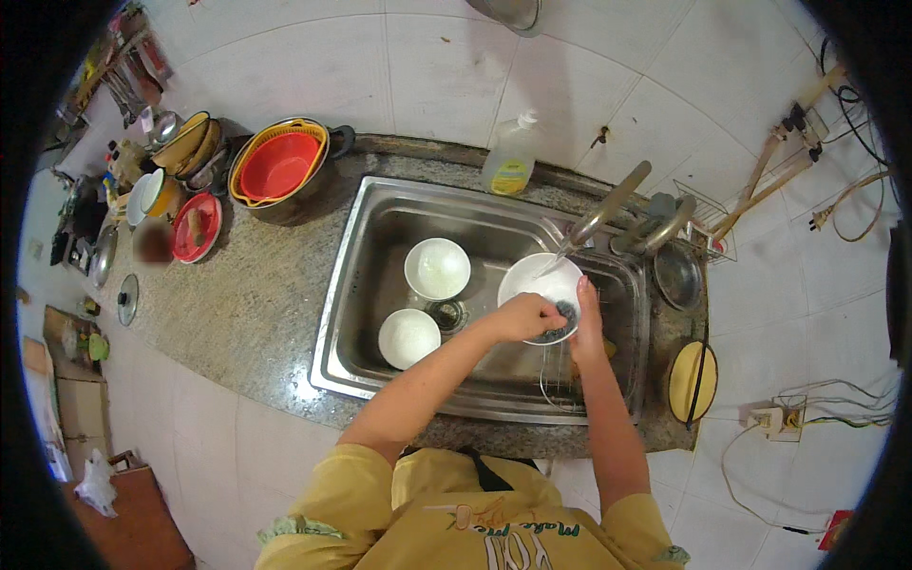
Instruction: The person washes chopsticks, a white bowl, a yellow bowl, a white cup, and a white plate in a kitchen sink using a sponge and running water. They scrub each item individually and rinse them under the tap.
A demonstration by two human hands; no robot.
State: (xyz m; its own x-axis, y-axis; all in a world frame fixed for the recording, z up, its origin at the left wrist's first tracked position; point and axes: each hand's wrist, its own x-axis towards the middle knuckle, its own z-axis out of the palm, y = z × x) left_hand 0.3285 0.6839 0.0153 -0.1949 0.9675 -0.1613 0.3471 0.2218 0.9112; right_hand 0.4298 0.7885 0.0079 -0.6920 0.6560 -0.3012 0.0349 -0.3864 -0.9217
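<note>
Over the right side of the steel sink [321, 356], a white bowl [521, 280] is tilted under the tap [605, 211], and a thin stream of water seems to run into it. My right hand [589, 323] grips the bowl by its right rim, thumb side up. Pinched in my left hand [525, 316] is a dark grey scouring pad [567, 313], pressed against the inside of the bowl. Two more white bowls stand in the sink to the left: one with cloudy liquid [437, 268] and a nearer one [409, 338].
A clear soap bottle [510, 157] stands behind the sink. Left on the counter are a pot [302, 204] holding a red basin [279, 166], a red plate [211, 242] and a lid [127, 299]. A wire rack [560, 388] lies in the sink; a yellow oval item [692, 382] sits right.
</note>
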